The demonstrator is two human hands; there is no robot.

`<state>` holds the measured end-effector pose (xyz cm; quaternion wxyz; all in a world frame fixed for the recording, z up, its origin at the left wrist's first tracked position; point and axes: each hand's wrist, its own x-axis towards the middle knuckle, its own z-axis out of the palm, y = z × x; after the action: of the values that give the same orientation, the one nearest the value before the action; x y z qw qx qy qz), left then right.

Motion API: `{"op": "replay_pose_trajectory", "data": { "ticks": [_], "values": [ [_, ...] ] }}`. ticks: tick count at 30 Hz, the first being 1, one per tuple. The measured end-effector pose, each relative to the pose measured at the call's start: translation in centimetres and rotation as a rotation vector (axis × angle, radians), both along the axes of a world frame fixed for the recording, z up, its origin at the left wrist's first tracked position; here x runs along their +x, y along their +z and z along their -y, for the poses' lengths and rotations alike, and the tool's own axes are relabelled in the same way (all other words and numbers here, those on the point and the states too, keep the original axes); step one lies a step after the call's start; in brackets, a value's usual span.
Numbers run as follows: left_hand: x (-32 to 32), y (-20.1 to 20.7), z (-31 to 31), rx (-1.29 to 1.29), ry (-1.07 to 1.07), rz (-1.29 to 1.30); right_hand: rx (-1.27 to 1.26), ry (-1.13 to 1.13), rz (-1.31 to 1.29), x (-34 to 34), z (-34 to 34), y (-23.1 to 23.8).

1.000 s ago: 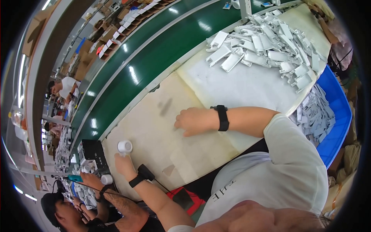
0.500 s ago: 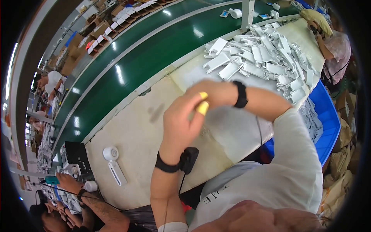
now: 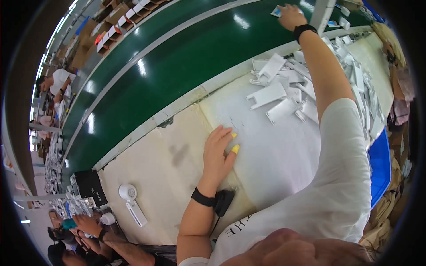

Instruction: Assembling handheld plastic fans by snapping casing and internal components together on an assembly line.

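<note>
My left hand is held over the worktable with fingers apart and nothing in them. Yellow finger covers sit on its thumb and index finger. My right arm stretches to the far right, and my right hand is down on the green conveyor belt with its fingers curled. What lies under its fingers is hidden. A small blue-and-white item shows beside the fingertips. Beneath my right forearm lies a heap of white plastic channel-shaped housings. A white handheld shower head lies at the left of the table.
The green belt runs along the table's far side, with a white post near my right hand. A black box stands left. A blue bin is at the right. A co-worker's hand holds a teal tool at lower left.
My right hand has moved from beside my left hand far out to the belt, over where a white round part lay. My left hand has lowered slightly and opened. The view has shifted.
</note>
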<state>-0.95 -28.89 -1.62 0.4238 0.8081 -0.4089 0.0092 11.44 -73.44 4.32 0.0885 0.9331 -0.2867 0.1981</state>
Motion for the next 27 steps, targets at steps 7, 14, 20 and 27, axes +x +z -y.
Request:
{"op": "replay_pose_trajectory", "data": {
  "ticks": [7,14,20,27],
  "values": [
    [-0.1,1.6,0.6,0.054,0.009,-0.032,0.207,-0.315,0.104,2.2,9.8,-2.9],
    [-0.8,1.1,0.6,0.013,0.048,-0.019,0.442,-0.339,-0.167,1.9,6.7,0.7],
    [-0.2,-0.1,-0.4,-0.241,0.095,-0.261,0.276,0.475,0.205,-0.2,-1.1,5.6],
    [3.2,-0.6,-2.7,-1.088,-0.031,-1.21,0.968,0.959,0.29,-9.5,-20.7,10.9]
  ]
}}
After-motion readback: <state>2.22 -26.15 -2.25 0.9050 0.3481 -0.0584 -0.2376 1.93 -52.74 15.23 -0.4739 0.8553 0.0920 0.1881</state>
